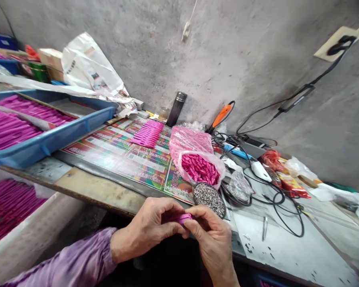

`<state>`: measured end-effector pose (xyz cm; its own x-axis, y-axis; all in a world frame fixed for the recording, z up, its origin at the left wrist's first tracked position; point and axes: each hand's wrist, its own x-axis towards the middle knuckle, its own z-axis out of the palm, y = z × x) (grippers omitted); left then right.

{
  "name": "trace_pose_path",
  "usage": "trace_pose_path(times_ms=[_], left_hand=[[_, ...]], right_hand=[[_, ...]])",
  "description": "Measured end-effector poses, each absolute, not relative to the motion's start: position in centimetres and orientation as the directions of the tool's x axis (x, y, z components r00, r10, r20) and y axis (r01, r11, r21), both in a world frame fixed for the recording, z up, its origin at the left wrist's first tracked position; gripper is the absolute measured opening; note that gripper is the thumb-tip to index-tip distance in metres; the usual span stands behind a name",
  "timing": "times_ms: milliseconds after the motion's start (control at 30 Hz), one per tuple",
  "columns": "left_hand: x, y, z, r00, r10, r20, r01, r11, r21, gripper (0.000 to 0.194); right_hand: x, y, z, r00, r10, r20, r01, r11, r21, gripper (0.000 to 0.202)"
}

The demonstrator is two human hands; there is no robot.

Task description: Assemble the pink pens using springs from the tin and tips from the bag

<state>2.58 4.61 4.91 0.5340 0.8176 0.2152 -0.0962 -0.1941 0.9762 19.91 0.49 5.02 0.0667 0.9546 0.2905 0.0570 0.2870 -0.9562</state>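
Left hand (149, 223) and right hand (212, 233) pinch a pink piece (183, 218). Beyond their grip: table edge (101, 204), metal bits (208, 198); leftward, roomy printed sheet (119, 161)

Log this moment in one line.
left hand: holds slim pink plastic piece; right hand: holds same piece; beyond hands: small silvery metal bits

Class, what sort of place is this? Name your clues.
Probably a small assembly workshop, judging by the blue tray of long pink pieces, the open bag of smaller pink parts and the heap of tiny metal parts.
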Motion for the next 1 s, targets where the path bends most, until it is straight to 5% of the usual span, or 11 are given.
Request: trace_pose_path(times_ms=[167, 467, 667, 733, 833, 1000], left_hand=[[3.0, 4.6, 3.5, 0.398, 0.803, 0.443, 0.034, -0.495, 0.868, 0.003], [3.2, 5.0, 2.9, 0.355, 0.785, 0.508, 0.036, -0.555, 0.831, 0.007], [2.7, 5.6, 2.6, 0.357, 0.737, 0.574, 0.084, -0.637, 0.766, 0.009], [2.5, 5.7, 2.5, 0.370, 0.730, 0.575, 0.089, -0.643, 0.760, 0.010], [2.0, 5.7, 2.4, 0.388, 0.741, 0.548, 0.112, -0.628, 0.770, 0.010], [1.2, 5.5, 2.3, 0.409, 0.768, 0.492, 0.134, -0.584, 0.801, 0.013]], right_hand=[[19.3, 0.8, 4.0, 0.132, 0.957, 0.258, 0.012, 0.258, -0.966, 0.010], [18.6, 1.3, 4.0, 0.140, 0.958, 0.250, 0.027, 0.249, -0.968, 0.011], [21.0, 2.7, 5.1, -0.024, 0.982, 0.185, 0.289, 0.184, -0.940, 0.023], [22.5, 4.4, 6.4, -0.056, 0.977, 0.207, 0.515, 0.206, -0.832, 0.027], [24.4, 7.9, 8.5, -0.057, 0.961, 0.272, 0.894, 0.170, -0.414, 0.023], [25.6, 13.5, 9.2, -0.043, 0.978, 0.203, 0.974, 0.087, -0.210, 0.018]])
